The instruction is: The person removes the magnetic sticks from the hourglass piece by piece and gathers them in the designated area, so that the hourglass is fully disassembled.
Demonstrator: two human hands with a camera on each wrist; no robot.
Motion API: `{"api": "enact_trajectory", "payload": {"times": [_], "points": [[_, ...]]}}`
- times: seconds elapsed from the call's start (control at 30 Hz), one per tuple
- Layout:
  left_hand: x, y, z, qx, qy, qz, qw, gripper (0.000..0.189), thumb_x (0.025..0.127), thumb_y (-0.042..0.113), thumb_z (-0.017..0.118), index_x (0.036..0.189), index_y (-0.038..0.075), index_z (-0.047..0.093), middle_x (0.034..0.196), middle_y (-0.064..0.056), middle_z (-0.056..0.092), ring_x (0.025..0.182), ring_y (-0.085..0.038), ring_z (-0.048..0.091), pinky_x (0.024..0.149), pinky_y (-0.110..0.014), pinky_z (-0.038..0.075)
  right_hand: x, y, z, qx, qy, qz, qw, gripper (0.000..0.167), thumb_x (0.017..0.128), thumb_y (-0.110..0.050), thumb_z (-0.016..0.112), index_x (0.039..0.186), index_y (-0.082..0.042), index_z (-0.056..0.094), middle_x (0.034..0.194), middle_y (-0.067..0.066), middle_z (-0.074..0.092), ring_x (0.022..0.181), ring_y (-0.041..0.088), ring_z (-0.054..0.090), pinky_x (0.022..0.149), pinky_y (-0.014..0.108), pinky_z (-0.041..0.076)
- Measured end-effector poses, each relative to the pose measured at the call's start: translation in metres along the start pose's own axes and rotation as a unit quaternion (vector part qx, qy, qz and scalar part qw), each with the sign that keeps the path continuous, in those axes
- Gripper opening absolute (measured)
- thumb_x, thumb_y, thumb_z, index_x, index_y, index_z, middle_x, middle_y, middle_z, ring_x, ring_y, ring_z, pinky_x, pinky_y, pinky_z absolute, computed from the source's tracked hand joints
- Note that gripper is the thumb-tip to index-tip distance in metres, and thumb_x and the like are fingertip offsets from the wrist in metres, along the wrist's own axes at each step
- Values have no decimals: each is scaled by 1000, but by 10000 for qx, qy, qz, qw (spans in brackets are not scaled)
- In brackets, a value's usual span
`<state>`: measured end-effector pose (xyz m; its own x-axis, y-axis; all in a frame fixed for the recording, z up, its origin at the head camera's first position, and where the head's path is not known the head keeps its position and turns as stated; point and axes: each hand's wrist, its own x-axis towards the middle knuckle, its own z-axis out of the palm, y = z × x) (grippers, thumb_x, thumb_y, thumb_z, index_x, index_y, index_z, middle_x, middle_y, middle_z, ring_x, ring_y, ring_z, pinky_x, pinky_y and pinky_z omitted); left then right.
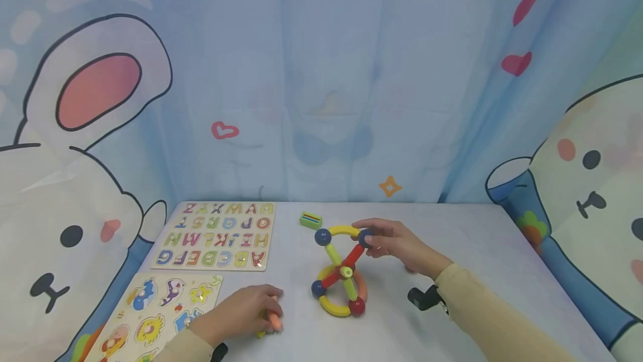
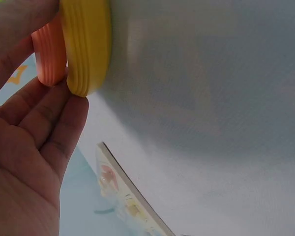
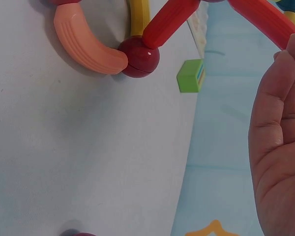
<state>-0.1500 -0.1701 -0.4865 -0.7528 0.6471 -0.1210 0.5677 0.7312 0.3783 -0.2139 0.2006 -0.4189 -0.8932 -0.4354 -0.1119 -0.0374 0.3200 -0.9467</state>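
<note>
A magnetic ball-and-rod structure (image 1: 346, 271) stands on the table, with a ring of yellow and orange curved rods at its base and red and light green rods crossing above. At its upper right, my right hand (image 1: 397, 245) pinches a blue ball (image 1: 366, 238) between thumb and fingers. A yellow curved rod (image 1: 344, 230) joins that ball to another blue ball (image 1: 323, 236). To the left of the structure, my left hand (image 1: 241, 310) holds an orange curved rod (image 2: 51, 54) and a yellow curved rod (image 2: 87, 46) side by side, low over the table.
An alphabet puzzle board (image 1: 211, 264) lies at the back left, and an animal puzzle board (image 1: 166, 300) sits nearer, partly under my left forearm. Behind the structure is a small green block (image 1: 311, 220) with coloured stripes. A red ball (image 1: 409, 269) shows beneath my right wrist.
</note>
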Motion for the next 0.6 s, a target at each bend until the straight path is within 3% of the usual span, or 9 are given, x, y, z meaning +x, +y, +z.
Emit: {"api": "enact_trajectory", "payload": {"times": [0.23,0.37,0.6], "points": [[-3,2,3,276,104,118,9995,25,77,29,87,100,32,78,135,-1,60,121,-19,58,99,-37,48,-1,-1,1,-10,36,45,10000,44,98,-25,63,140,-14,56,122,12,64,98,31,65,92,50,52],[-5,3,4,84,146,33,9999,27,73,34,89,98,33,78,136,-1,59,126,-21,54,103,-39,44,-1,-1,1,-42,35,31,10000,44,98,-26,63,140,-14,56,122,12,64,99,30,65,91,48,53],[-8,3,5,-55,201,-14,9998,23,73,43,87,92,32,79,129,1,62,119,-18,56,102,-38,46,0,0,0,-9,14,-8,10000,43,99,-25,63,140,-13,56,122,13,64,99,31,65,89,45,54]]}}
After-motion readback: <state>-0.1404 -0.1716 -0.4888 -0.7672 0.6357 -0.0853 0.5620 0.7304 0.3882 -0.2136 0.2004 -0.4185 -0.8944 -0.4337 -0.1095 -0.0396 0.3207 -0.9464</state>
